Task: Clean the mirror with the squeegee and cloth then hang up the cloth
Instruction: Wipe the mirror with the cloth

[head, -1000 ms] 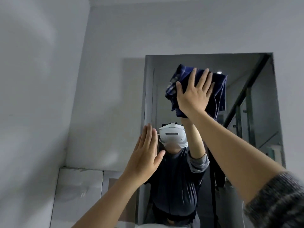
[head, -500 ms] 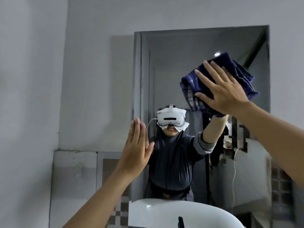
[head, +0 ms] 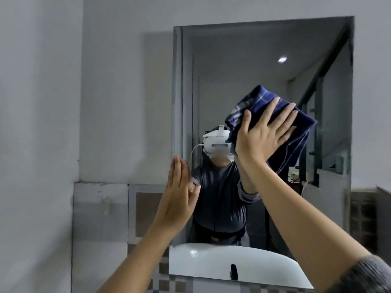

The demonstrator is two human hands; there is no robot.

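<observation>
A frameless wall mirror fills the upper middle of the view. My right hand lies flat, fingers spread, and presses a dark blue checked cloth against the glass near the mirror's middle. My left hand rests flat and empty at the mirror's lower left edge, fingers straight and close together. No squeegee shows anywhere in the view.
Below the mirror a white washbasin appears in the reflection, with a small black fitting. Grey painted wall lies to the left, tiled panels beneath it. A stair railing is reflected on the right.
My right hand swept the cloth from the mirror's top middle out to the right, then down and back left towards the middle. The view tilted lower, so the basin appears. My left hand stayed at the mirror's edge.
</observation>
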